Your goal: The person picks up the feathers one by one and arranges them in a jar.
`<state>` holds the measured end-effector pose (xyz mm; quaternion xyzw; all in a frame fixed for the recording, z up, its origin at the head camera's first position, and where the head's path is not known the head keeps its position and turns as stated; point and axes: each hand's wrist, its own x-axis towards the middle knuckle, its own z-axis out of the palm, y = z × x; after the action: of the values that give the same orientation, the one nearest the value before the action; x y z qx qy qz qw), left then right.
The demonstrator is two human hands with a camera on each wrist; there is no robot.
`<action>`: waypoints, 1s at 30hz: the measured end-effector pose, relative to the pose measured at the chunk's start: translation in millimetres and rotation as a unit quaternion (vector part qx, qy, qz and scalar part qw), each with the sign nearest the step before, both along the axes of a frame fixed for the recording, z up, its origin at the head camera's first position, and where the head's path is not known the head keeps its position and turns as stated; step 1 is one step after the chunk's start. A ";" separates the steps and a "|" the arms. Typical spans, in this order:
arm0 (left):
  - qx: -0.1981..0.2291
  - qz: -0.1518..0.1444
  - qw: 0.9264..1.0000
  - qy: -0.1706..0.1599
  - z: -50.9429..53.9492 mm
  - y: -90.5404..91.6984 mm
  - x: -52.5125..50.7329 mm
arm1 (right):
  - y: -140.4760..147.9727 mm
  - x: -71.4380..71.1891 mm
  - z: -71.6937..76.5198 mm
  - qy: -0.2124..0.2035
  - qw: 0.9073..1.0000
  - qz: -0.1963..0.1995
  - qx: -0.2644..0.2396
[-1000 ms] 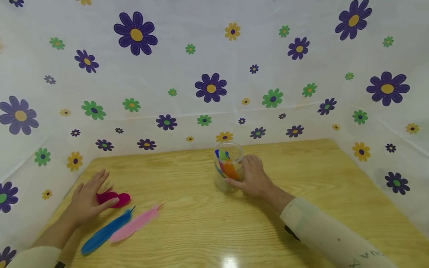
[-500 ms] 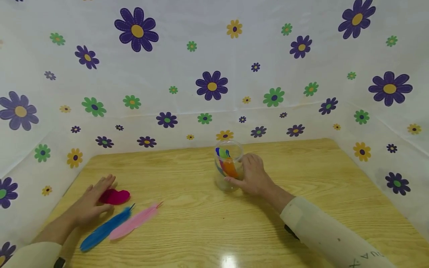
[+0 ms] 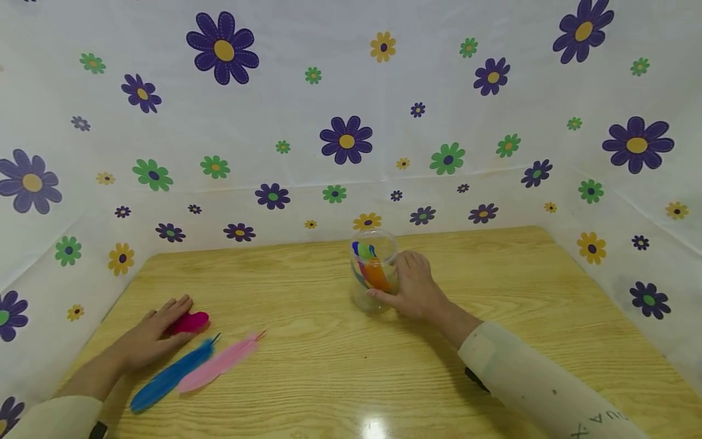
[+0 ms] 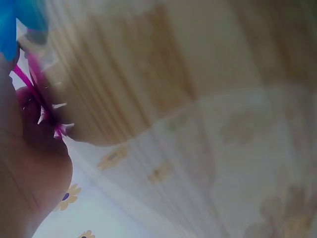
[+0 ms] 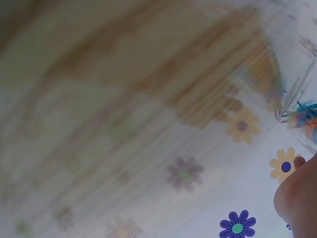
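Observation:
My left hand (image 3: 156,338) lies low over a magenta feather (image 3: 192,322) at the left of the table, thumb at its near edge and fingers across its far side. Part of the feather is hidden beneath the hand; a magenta strip (image 4: 26,79) shows among the bent fingers in the left wrist view. Nearer to me lie a blue feather (image 3: 172,377) and a pink feather (image 3: 222,366), side by side. My right hand (image 3: 414,286) grips the right side of a clear jar (image 3: 364,302), which stands upright and holds several coloured feathers (image 3: 373,268), orange, green and blue among them.
The light wood table (image 3: 307,341) is enclosed at the back and sides by a white cloth (image 3: 296,103) printed with flowers. Bare tabletop lies between the pink feather and the jar. A clear plastic edge shows in the right wrist view.
My left hand has lowered onto the magenta feather, its thumb and fingers coming closer together, and less of the feather shows. The right hand and the jar stay in place.

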<state>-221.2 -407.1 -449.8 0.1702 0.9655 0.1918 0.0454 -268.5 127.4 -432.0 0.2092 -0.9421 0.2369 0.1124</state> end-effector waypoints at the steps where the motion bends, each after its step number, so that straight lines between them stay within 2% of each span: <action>1: -0.006 0.003 1.000 0.002 0.7 0.5 0.1 | 0.1 -0.1 -0.3 0.000 1.000 0.000 0.000; 5: -0.024 0.019 0.999 0.011 4.0 2.8 -0.5 | 0.4 -0.3 -1.4 -0.001 1.000 -0.001 0.002; 12: -0.028 0.046 0.997 0.047 6.5 6.4 -1.2 | 0.8 -0.6 -1.8 -0.001 1.000 -0.003 -0.003; 18: -0.036 0.059 0.993 0.094 8.4 7.8 -0.5 | 0.2 -0.1 0.4 0.002 1.000 -0.001 -0.004; 22: -0.034 0.062 0.992 0.102 8.1 13.9 -1.0 | 0.5 1.3 0.5 -0.002 1.000 -0.004 -0.007; 25: -0.013 0.074 0.990 0.117 9.6 18.7 1.5 | -0.2 1.9 -1.1 -0.010 1.000 -0.002 -0.009; 30: 0.047 0.093 0.979 0.174 20.4 24.5 2.8 | -1.7 0.5 -1.8 -0.001 1.000 0.004 -0.014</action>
<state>-218.4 -382.6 -429.4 0.1127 0.9601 0.2078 -0.1492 -268.0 125.7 -433.8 0.2115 -0.9378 0.2507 0.1136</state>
